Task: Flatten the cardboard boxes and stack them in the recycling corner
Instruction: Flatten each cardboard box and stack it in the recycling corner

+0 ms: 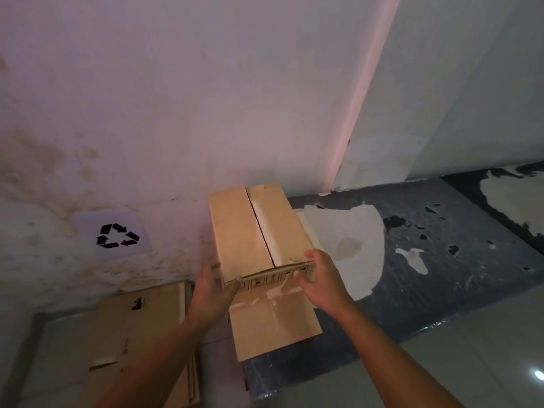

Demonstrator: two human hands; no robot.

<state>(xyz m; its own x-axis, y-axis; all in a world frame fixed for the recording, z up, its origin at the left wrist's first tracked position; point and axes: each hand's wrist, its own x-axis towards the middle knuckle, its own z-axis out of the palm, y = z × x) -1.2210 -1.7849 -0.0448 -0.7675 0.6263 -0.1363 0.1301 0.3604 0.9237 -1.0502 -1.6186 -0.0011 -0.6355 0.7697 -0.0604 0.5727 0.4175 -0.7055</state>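
A tan cardboard box (pixel 253 228) stands partly folded by the wall, its far flaps split by a centre seam and a creased panel (pixel 273 322) lying towards me. My left hand (pixel 213 290) grips the box's left near edge. My right hand (pixel 319 276) pinches the printed fold edge on the right, thumb under it and fingers on top. A flattened cardboard box (pixel 129 337) lies on the floor at the lower left, below a recycling sign (pixel 116 235) on the wall.
A stained white wall (pixel 176 98) rises right behind the box and meets a second wall at a corner (pixel 338 184). Dark, peeling floor covering (pixel 426 254) spreads to the right. Pale glossy tiles (pixel 471 348) lie at the lower right.
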